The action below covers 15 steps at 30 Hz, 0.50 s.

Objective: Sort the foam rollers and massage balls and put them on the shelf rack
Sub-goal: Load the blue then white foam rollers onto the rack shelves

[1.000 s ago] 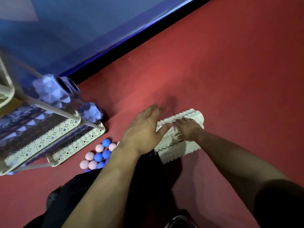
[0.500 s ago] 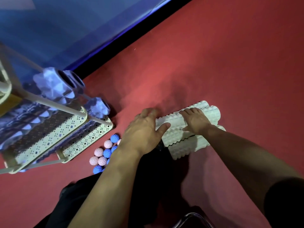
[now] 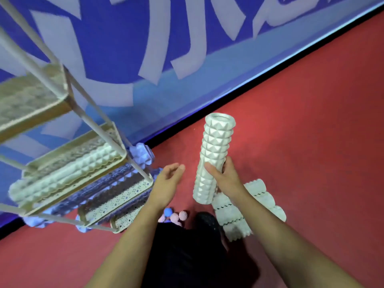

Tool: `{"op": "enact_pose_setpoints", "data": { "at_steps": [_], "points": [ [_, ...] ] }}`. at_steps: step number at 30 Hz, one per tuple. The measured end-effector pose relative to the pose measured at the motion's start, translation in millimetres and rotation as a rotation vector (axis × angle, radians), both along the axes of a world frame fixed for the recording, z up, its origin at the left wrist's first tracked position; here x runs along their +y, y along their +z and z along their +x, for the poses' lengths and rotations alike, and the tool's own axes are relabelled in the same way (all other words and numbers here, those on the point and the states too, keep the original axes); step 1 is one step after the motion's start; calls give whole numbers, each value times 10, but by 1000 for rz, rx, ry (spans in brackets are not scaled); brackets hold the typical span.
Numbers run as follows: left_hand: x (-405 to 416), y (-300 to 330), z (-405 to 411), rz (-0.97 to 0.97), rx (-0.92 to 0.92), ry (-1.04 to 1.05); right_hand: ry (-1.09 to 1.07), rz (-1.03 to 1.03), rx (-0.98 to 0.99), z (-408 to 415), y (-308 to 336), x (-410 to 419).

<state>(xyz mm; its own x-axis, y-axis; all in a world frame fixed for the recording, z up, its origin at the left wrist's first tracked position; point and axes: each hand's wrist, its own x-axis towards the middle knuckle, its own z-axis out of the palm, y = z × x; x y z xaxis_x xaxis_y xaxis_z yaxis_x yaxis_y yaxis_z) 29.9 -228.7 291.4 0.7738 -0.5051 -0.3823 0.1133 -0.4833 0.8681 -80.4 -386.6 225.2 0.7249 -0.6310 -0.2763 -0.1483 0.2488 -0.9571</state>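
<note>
Where the view begins, nearest the wearer, two bare forearms reach forward over dark clothing and a dark shoe (image 3: 207,222) on the red floor (image 3: 311,132). Item: right hand (image 3: 226,179), fingers and thumb wrapped round the middle of a white foam roller (image 3: 214,156), held near upright and clear of the floor, its hollow end uppermost. Item: left hand (image 3: 168,183), fingers relaxed, palm turned toward the roller, holding nothing, just beside it but apart. Item: two more white rollers (image 3: 255,204), lying side by side on the floor beneath the right wrist. Item: massage balls (image 3: 176,215), pink and blue, clustered on the floor below the left wrist, partly hidden. Item: shelf rack (image 3: 116,196), cream, perforated trays; lowest tiers carry lavender rollers (image 3: 141,155), the middle tray one white roller (image 3: 68,173), the upper tray blurred. Beyond: blue patterned wall (image 3: 187,38). Step in hand, as judged: carrying a white roller toward the rack, sorted by colour. Next move likely calls for turning it level, perhaps steadied by the free hand, and laying it alongside the white one already shelved.
</note>
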Motion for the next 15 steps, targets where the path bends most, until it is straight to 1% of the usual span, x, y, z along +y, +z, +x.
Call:
{"op": "enact_pose_setpoints", "data": {
  "at_steps": [4, 6, 8, 9, 11, 12, 13, 15],
  "points": [
    [604, 683, 97, 8, -155, 1, -19, 94, -235, 373, 779, 467],
    [930, 964, 131, 27, -272, -37, 29, 236, -322, 511, 1098, 748],
    [1249, 1197, 134, 72, -411, -75, 97, 401, -355, 593, 1358, 1059],
    [1402, 1280, 156, 130, -529, -82, 129, 459, -347, 624, 1455, 1220],
    [1701, 1425, 194, 365, -802, -126, 179, 513, -313, 681, 1611, 1538],
    [1857, 1486, 198, 472, -907, -150, 214, 528, -306, 705, 1665, 1692],
    [2014, 1522, 208, 547, -958, -161, 247, 538, -301, 724, 1705, 1837],
    [2295, 1594, 170, 624, -978, -150, 311, 517, -272, 749, 1763, 2097]
  ]
}}
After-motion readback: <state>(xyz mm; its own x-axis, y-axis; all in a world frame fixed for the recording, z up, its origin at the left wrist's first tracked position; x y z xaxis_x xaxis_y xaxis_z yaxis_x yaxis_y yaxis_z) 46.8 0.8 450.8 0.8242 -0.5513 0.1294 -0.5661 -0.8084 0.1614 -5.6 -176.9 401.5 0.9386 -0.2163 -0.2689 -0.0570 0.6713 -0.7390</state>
